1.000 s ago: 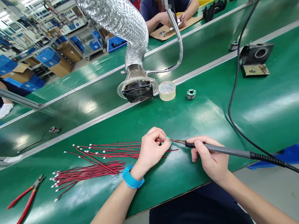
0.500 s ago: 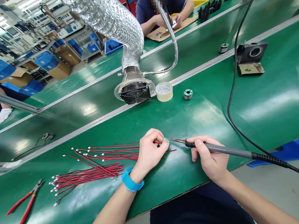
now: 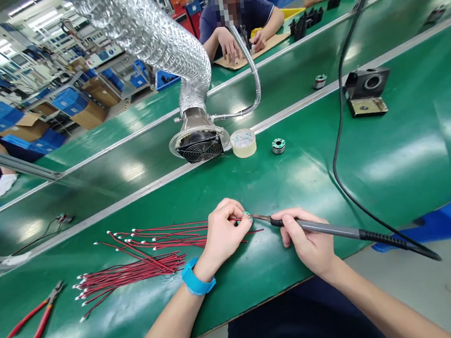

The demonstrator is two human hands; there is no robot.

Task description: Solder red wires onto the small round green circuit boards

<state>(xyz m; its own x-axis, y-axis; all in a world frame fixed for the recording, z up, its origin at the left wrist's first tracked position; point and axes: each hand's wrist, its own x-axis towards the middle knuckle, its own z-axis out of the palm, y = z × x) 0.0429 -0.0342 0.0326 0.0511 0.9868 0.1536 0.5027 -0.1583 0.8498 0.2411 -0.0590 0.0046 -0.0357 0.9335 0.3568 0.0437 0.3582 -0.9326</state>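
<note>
My left hand (image 3: 224, 232), with a blue wristband, pinches a small round green part (image 3: 248, 217) and the end of a red wire against the green belt. My right hand (image 3: 304, 240) grips a grey soldering iron (image 3: 337, 230) like a pen. Its tip touches the small part by my left fingers. Several red wires with white ends (image 3: 145, 244) lie in two loose bundles left of my left hand.
Red-handled cutters (image 3: 34, 322) lie at the far left. A fume duct with a fan grille (image 3: 199, 146), a tape roll (image 3: 243, 143) and a solder spool (image 3: 278, 145) stand behind. An iron stand (image 3: 366, 91) sits at the right, and the iron's black cable (image 3: 337, 141) crosses the belt. Another person works across the line.
The iron's tip, a little off the part half a second ago, is back against it. The view has shifted slightly.
</note>
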